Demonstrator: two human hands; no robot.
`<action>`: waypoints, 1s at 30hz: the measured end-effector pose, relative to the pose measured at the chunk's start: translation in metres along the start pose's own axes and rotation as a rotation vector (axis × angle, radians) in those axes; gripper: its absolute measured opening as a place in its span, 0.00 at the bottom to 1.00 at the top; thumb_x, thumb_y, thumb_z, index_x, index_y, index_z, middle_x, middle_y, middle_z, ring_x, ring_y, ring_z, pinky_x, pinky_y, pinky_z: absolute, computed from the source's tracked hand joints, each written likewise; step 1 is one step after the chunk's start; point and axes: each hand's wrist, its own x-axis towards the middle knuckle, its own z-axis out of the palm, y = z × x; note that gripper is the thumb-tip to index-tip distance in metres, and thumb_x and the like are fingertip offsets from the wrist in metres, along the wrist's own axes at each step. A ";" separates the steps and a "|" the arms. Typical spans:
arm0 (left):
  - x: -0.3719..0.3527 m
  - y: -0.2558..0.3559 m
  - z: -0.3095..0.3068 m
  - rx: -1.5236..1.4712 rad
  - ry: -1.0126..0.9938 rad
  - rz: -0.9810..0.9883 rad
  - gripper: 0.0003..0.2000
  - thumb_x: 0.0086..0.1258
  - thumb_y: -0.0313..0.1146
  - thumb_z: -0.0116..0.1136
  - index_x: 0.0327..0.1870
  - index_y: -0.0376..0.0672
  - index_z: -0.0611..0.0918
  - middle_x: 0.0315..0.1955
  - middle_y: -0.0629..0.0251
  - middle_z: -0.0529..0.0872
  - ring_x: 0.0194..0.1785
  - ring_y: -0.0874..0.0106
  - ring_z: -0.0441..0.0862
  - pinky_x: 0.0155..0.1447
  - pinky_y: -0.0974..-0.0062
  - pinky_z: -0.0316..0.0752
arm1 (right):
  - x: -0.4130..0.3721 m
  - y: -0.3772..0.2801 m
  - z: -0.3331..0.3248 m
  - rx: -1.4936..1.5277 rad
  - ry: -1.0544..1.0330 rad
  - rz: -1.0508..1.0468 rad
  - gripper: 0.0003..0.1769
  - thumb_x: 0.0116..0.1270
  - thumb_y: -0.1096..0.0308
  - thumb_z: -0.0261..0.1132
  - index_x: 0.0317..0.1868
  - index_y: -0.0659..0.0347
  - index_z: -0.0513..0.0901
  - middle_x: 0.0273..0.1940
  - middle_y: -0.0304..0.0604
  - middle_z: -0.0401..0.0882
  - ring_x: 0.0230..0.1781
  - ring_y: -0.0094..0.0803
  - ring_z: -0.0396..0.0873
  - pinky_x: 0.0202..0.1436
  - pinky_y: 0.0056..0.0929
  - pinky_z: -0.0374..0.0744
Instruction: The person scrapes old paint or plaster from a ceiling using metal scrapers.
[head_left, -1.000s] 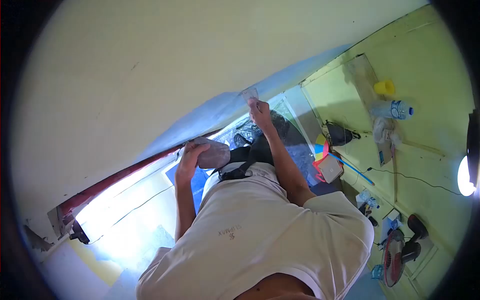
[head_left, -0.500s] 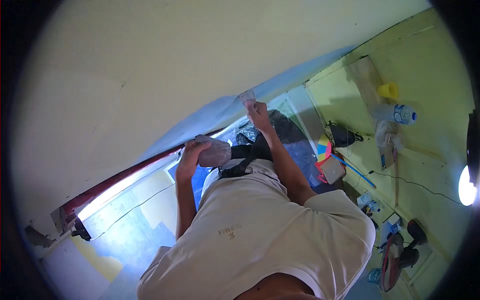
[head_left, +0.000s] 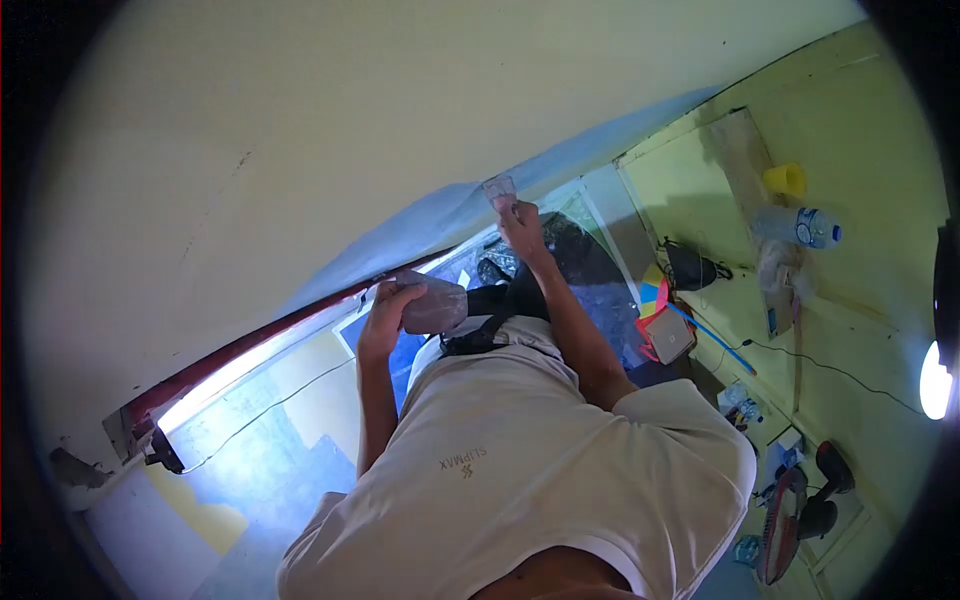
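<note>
My right hand (head_left: 521, 228) is closed round a small putty knife (head_left: 499, 189), whose blade lies at the pale wall (head_left: 330, 130), by a bluish-grey band (head_left: 420, 220) along it. Lower and to the left, my left hand (head_left: 384, 318) grips a wide, flat, greyish plate smeared with filler (head_left: 436, 304), thumb on its face and fingers behind it. The plate is in front of my waist, beside the wall.
A bright tube light (head_left: 215, 385) runs along the wall's red edge at left, with a cable trailing from it. On the right wall are a yellow cup (head_left: 785, 180), a water bottle (head_left: 797, 227) and a black bag (head_left: 692, 265). A fan (head_left: 785, 525) stands lower right.
The view has shifted slightly, so most things sit a little further right. My right hand keeps the putty knife at nearly the same place on the wall; the plate stays in my left.
</note>
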 end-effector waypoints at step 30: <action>-0.002 -0.012 -0.023 -0.079 -0.040 -0.028 0.08 0.63 0.32 0.62 0.38 0.38 0.83 0.32 0.67 0.85 0.35 0.76 0.82 0.42 0.76 0.75 | -0.005 -0.009 0.008 0.117 0.042 -0.057 0.26 0.74 0.51 0.59 0.21 0.60 0.73 0.16 0.31 0.67 0.16 0.17 0.65 0.18 0.22 0.62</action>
